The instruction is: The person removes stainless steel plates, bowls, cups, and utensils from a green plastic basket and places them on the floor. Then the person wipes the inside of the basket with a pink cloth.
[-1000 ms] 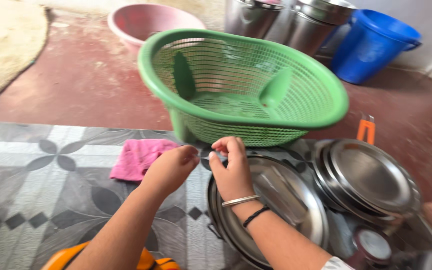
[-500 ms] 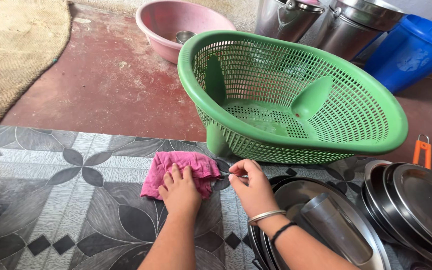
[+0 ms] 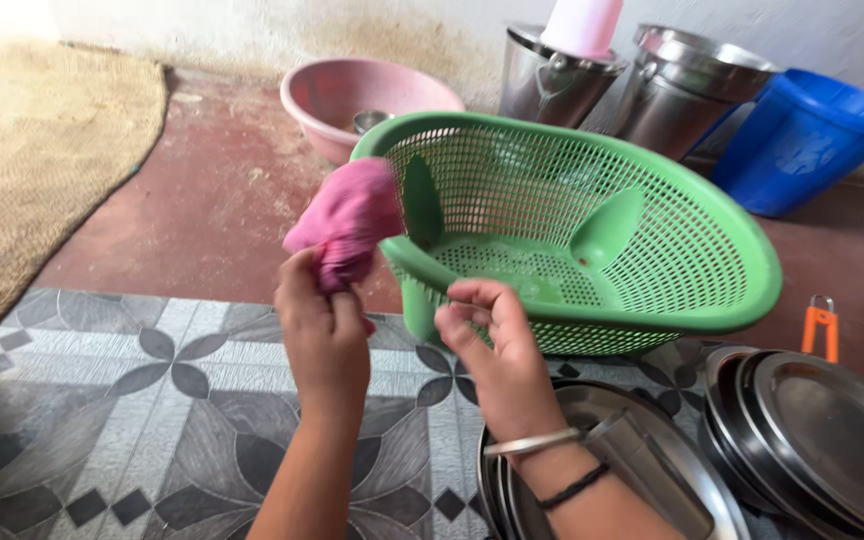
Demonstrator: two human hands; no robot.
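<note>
Holding pink cloth up by green basket

Gripping the pink cloth (image 3: 350,222), the left hand (image 3: 324,338) has its fingers clamped round the lower bunched end; cloth is lifted off the floor, upper part flopping against the near-left rim of the green plastic basket (image 3: 592,235). Right hand (image 3: 497,358) just beside the left, fingers curled loosely, thumb and forefinger tips close together, holding nothing I can make out; silver bangle and black band on that wrist. Basket is tilted, open side facing the camera, sitting where the patterned floor tiles (image 3: 102,400) meet the red floor (image 3: 202,200). Below the right forearm: stacked steel plates (image 3: 672,480) with a steel tumbler lying on them; more steel plates (image 3: 832,430) to the right. Orange-handled tool (image 3: 820,328) beside those. Behind: pink basin (image 3: 352,95), two steel buckets (image 3: 682,90), blue bucket (image 3: 812,140). Woven mat (image 3: 32,170) at far left.
</note>
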